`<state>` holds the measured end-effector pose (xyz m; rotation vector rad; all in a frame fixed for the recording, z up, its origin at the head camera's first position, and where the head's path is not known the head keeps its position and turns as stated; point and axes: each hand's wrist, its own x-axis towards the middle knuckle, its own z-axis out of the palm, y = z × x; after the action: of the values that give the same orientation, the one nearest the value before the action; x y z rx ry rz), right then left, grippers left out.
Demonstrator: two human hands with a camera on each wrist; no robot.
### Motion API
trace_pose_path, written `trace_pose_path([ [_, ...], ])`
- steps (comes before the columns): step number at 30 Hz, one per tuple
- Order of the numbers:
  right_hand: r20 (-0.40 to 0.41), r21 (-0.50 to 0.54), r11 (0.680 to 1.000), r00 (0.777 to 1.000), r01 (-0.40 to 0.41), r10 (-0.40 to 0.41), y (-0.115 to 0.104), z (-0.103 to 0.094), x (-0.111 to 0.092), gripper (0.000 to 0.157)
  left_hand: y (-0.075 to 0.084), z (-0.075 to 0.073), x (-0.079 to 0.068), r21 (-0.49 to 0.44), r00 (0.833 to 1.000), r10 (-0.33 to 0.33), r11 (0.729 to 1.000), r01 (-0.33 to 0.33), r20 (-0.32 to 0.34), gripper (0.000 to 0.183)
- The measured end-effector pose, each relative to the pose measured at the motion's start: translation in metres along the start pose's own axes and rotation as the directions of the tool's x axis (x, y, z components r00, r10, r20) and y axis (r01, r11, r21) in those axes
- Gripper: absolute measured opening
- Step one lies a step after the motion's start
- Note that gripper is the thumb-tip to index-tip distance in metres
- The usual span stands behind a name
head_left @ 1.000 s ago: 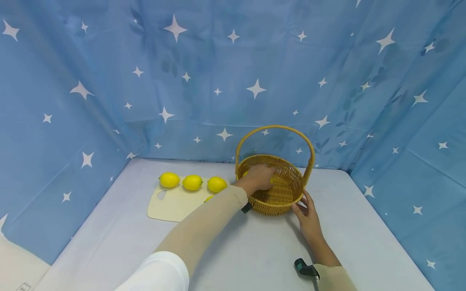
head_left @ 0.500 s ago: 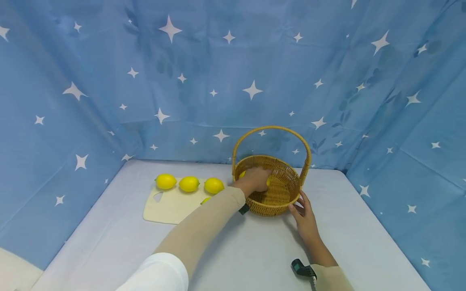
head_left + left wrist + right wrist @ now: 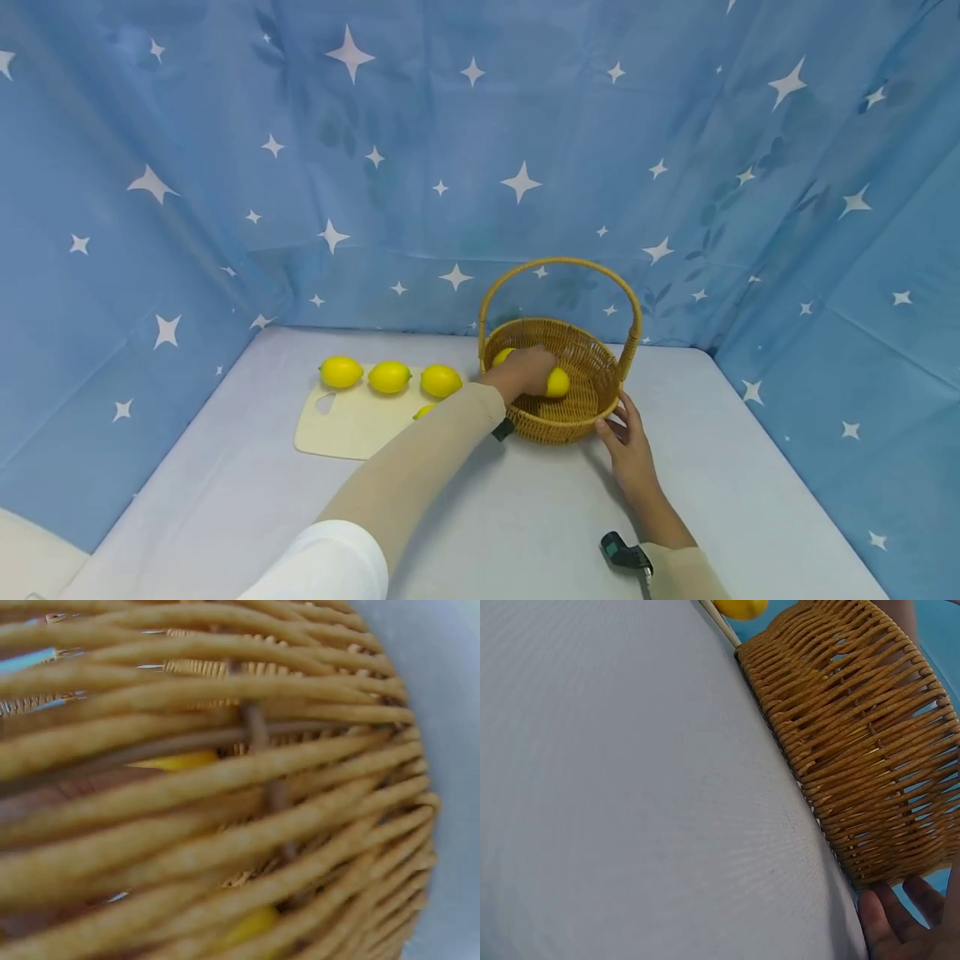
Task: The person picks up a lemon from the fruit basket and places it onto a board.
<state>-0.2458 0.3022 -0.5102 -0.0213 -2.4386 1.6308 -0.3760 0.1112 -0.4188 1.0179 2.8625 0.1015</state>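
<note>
A yellow wicker basket (image 3: 564, 434) with a tall arched handle stands on the table. My left hand (image 3: 527, 371) reaches inside it, beside one lemon (image 3: 557, 382) that sticks out past its fingers. Another lemon (image 3: 502, 356) lies against the basket's left wall, partly behind the hand. The left fingertips are hidden, so their grip is unclear. The left wrist view is mostly wicker wall, with patches of yellow lemon (image 3: 251, 928) behind the weave. My right hand (image 3: 632, 450) touches the outside of the basket at its front right, fingertips and thumb against the wicker.
Left of the basket lies a cream cutting board (image 3: 341, 429) with several lemons (image 3: 389, 377) on and around it, one partly behind the left sleeve. A white cloth (image 3: 525, 517) covers the table. Blue curtains (image 3: 420, 208) with stars hang behind and at both sides.
More of the lemon beside my left hand now shows, at the right of the fingers, which have drawn back slightly. The right hand stays on the basket. The head view has shifted a little.
</note>
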Motion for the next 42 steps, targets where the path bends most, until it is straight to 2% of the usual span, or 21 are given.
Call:
trace_pose_path([
  [4,-0.004,0.001,1.0,1.0,0.006,-0.006,0.0,-0.001,0.0,0.075,0.001,0.003,-0.001,-0.028,0.999,0.042,0.999,-0.043,-0.014,0.025],
  [9,0.003,0.0,1.0,1.0,0.009,-0.009,0.001,-0.001,0.0,0.075,0.003,0.009,-0.001,-0.093,0.999,0.04,0.995,-0.04,-0.001,0.042],
  [15,0.001,0.008,1.0,1.0,0.016,-0.016,0.001,-0.001,0.0,0.075,0.005,0.013,0.002,-0.094,0.999,0.036,0.995,-0.037,-0.013,0.057],
  [20,0.01,0.014,1.0,1.0,0.019,-0.019,0.0,0.0,0.001,0.075,0.005,0.015,0.004,-0.089,1.0,-0.002,0.996,0.002,-0.003,0.072],
  [23,0.014,0.007,1.0,1.0,0.015,-0.015,0.0,0.0,0.0,0.076,0.005,0.016,0.004,-0.095,1.0,-0.002,0.995,0.003,0.009,0.07],
  [28,0.005,-0.001,1.0,1.0,0.012,-0.012,0.0,-0.002,0.0,0.075,0.005,0.014,0.001,-0.099,0.999,0.044,0.994,-0.044,0.001,0.059],
  [35,0.005,0.008,1.0,1.0,0.001,-0.001,0.001,-0.003,0.001,0.075,0.004,0.009,-0.006,-0.141,0.998,0.061,0.988,-0.061,-0.009,0.063],
  [42,-0.002,0.001,1.0,1.0,0.006,-0.006,0.002,-0.002,0.0,0.076,0.004,0.001,-0.016,-0.101,0.996,0.06,0.993,-0.066,-0.059,0.069],
])
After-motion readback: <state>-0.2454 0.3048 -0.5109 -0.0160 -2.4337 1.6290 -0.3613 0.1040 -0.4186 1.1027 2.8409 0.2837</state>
